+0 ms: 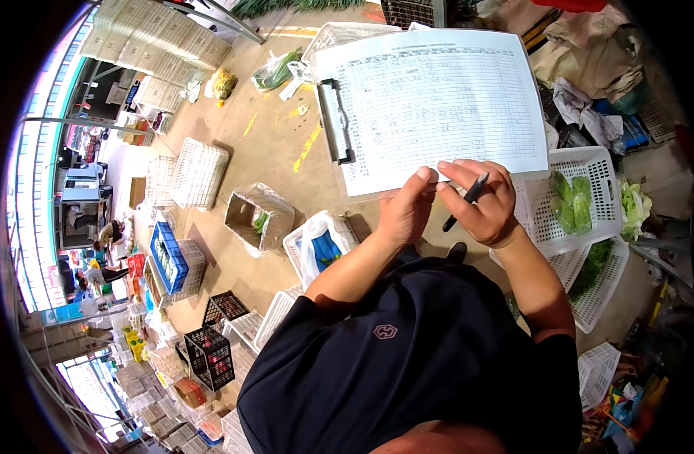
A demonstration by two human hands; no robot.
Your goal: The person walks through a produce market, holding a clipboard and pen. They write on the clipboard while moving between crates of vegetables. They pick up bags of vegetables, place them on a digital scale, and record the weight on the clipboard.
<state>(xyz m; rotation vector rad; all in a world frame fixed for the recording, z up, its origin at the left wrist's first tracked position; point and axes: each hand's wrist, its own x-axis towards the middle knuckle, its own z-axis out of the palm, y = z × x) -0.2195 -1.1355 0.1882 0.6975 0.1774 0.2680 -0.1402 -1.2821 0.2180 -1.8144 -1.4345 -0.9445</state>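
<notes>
A clipboard with a metal clip on its left side bears a white sheet printed with a table of many fine rows. My left hand pinches its near edge between thumb and fingers. Close beside it, my right hand is closed with a black pen lodged between its fingers, slanting across them. The fingertips of that hand also touch the clipboard's near edge. Part of the left hand's fingers is hidden beneath the board.
Right of my arm, a white crate contains bagged green vegetables, with another crate of greens below. A lined box, a crate with a bag and black crates stand left. Two people are far left.
</notes>
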